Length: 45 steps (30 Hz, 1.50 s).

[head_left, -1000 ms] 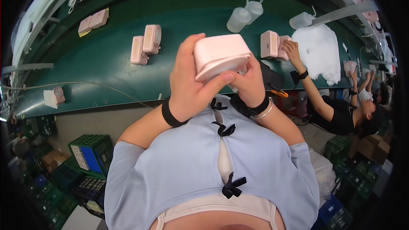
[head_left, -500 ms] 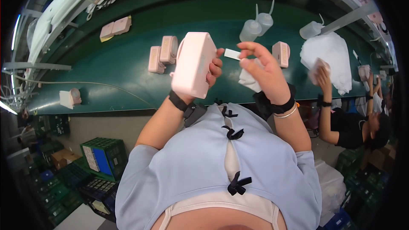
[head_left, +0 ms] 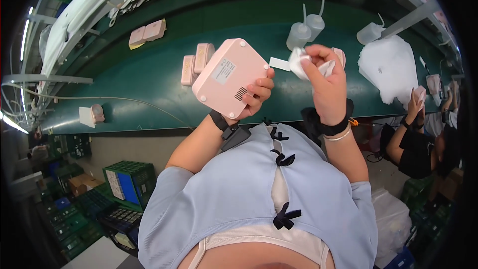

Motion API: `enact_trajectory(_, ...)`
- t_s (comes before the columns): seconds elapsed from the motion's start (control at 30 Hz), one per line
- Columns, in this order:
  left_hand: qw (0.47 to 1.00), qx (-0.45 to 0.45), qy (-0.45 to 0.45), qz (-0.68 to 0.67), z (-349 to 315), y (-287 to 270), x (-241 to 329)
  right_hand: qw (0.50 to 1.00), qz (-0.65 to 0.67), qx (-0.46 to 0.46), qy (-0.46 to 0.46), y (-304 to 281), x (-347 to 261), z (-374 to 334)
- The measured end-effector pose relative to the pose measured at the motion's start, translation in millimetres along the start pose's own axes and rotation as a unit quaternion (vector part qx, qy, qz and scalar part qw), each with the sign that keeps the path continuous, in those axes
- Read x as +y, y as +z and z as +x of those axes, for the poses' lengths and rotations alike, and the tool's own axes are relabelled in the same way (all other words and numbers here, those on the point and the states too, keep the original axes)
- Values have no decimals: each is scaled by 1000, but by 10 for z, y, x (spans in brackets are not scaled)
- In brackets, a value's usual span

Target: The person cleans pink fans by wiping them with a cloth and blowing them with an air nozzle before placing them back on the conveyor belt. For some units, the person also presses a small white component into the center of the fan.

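Moved since the earlier frame: the pink boxy device (head_left: 229,86) has turned from edge-on so that its underside faces the camera; the crumpled white cloth (head_left: 298,63) has come up off the worktop (head_left: 149,80) with the right hand (head_left: 328,87); a co-worker's hand (head_left: 414,108) has drawn back from the white sheet pile (head_left: 388,67).
Left hand: its fingers (head_left: 261,89) grasp the pink boxy device by its right edge and lower corner, above the worktop's near part.
Device underside: pale printed label (head_left: 222,71), dark vent slots (head_left: 241,93), small round feet at the corners.
Right hand: thumb and fingers grasp the crumpled white cloth, just right of the device and apart from it.
White strip: a small rectangular strip (head_left: 280,64) lies between device and cloth.
Pink units nearby: two upright units (head_left: 203,56) stand close together just left of the held device; another unit (head_left: 340,56) is partly hidden behind the right hand.
Bottles: two translucent squeeze bottles (head_left: 298,36) stand side by side beyond the cloth; a third bottle (head_left: 369,34) is farther right.
Far left: two pink pieces (head_left: 147,32) lie on yellow sheeting; a thin cable (head_left: 119,99) crosses the worktop.
Floor: a green crate (head_left: 145,182) sits below the worktop.
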<state>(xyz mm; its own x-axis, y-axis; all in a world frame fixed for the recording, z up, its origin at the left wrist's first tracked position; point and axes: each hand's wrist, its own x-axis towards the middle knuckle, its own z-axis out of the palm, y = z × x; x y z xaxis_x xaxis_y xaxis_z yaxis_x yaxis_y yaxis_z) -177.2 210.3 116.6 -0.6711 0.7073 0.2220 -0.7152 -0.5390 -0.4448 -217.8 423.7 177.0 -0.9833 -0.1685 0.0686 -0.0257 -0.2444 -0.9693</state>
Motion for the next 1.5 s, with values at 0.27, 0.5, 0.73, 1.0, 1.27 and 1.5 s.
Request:
enact_trajectory(0.27,968,135,134,164,192,-26,-205,926,-222,-165,-256,475,24,-54)
enact_trajectory(0.5,910,226,255,237,466,-58,-92,934,-244,-191,-179,283,80,-151)
enact_trajectory(0.73,950,215,194,114,279,-204,176,995,-7,-94,20,-231,277,-81)
enact_trajectory(1.0,952,265,147,-45,314,-181,181,987,-32,-21,155,-384,136,-67)
enact_trajectory(1.27,988,148,14,-45,454,-320,100,961,-249,-123,20,-318,64,-186)
enact_trajectory(1.5,974,191,67,98,753,-521,46,914,-386,-61,-105,-385,74,-247)
